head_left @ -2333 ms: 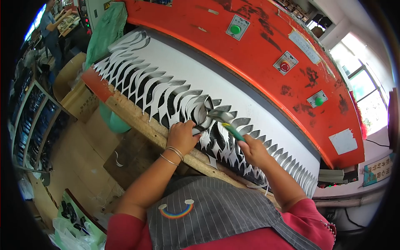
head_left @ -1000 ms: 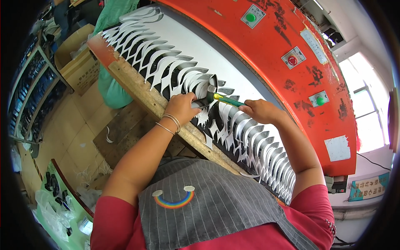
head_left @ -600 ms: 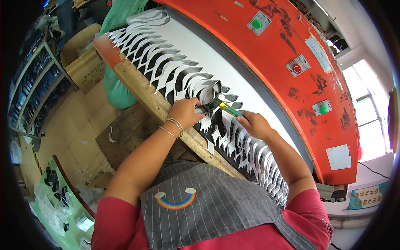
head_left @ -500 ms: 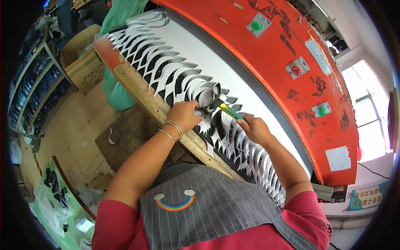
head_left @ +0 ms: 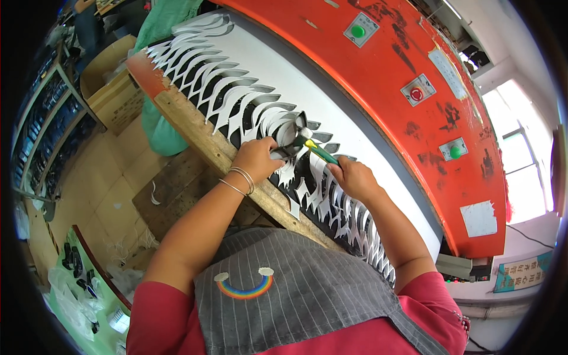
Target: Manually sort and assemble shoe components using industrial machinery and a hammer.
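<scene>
The left hand (head_left: 257, 158) pinched a curved metal cutting die (head_left: 290, 137) on the white sheet (head_left: 331, 112); the right hand (head_left: 354, 177), just beside the die, gripped a green-handled hammer (head_left: 313, 148). Fingers belonged clear of the struck rim.

Cut sheet material (head_left: 248, 100) lies along the counter (head_left: 195, 127), with a press machine (head_left: 414, 77) on its far side. A left hand (head_left: 258, 158) rests on the sheet near the counter's edge; a right hand (head_left: 354, 177), just to its right, holds a hammer (head_left: 310, 145) between them. Cardboard boxes (head_left: 112, 89) stand on the floor far left.
</scene>
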Demonstrator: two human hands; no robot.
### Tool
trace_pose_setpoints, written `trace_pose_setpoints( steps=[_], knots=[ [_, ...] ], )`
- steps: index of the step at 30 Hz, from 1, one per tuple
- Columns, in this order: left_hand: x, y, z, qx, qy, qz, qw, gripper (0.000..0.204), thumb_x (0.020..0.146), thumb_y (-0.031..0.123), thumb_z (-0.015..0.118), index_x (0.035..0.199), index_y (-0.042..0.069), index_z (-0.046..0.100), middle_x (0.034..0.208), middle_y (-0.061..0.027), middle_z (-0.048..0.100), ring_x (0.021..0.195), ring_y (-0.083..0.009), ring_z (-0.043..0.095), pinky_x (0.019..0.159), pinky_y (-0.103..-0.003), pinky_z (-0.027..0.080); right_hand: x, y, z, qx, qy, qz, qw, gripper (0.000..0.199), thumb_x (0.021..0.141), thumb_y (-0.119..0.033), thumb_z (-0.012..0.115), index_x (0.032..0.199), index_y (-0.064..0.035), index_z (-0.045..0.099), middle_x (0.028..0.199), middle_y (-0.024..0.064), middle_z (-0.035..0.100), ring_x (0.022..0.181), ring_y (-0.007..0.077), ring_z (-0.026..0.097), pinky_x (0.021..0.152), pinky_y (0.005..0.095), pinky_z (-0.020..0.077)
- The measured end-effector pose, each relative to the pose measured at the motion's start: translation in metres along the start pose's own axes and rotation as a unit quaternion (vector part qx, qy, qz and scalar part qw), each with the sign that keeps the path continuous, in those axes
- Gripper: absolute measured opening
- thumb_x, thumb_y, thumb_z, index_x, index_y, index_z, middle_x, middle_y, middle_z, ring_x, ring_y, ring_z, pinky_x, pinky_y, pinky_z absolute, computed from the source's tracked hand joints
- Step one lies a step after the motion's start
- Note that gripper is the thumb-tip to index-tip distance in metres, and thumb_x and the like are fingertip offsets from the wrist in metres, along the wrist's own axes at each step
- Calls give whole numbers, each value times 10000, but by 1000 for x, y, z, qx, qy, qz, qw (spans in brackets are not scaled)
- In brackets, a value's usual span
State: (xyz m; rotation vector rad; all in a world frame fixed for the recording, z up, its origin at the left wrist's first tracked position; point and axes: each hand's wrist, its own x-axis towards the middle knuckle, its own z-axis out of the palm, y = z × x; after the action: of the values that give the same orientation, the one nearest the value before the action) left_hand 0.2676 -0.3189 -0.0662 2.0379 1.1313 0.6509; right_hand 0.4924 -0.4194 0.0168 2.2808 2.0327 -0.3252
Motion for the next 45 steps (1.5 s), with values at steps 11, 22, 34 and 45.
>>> trace_pose_setpoints(
  steps=[11,22,34,45],
  knots=[
    [2,-6,4,6,7,22,1000,395,691,246,732,996,25,615,864,-164,651,830,-317,619,749,-392,483,-2,-24,-6,51,-72,46,995,480,934,-444,392,890,7,550,730,212,605,712,381,596,666,463,459],
    [-1,-5,2,31,13,3,999,418,697,270,729,1036,52,617,865,-183,638,865,-335,605,791,-395,475,-1,-17,-1,118,-92,43,988,525,932,-454,389,844,31,569,745,221,601,734,364,589,684,445,442],
    [-4,-4,1,31,32,0,999,401,692,285,726,1010,60,630,845,-172,635,844,-329,595,789,-400,462,-36,-19,-22,286,227,-146,919,402,928,-420,407,897,-36,522,623,143,560,571,301,582,564,378,463],
    [-11,-1,-3,97,56,65,992,386,730,284,695,1014,33,629,829,-194,609,829,-349,563,796,-415,432,-11,-11,4,63,28,14,997,438,919,-455,418,833,-44,542,676,197,592,660,400,581,627,465,455]
  ],
)
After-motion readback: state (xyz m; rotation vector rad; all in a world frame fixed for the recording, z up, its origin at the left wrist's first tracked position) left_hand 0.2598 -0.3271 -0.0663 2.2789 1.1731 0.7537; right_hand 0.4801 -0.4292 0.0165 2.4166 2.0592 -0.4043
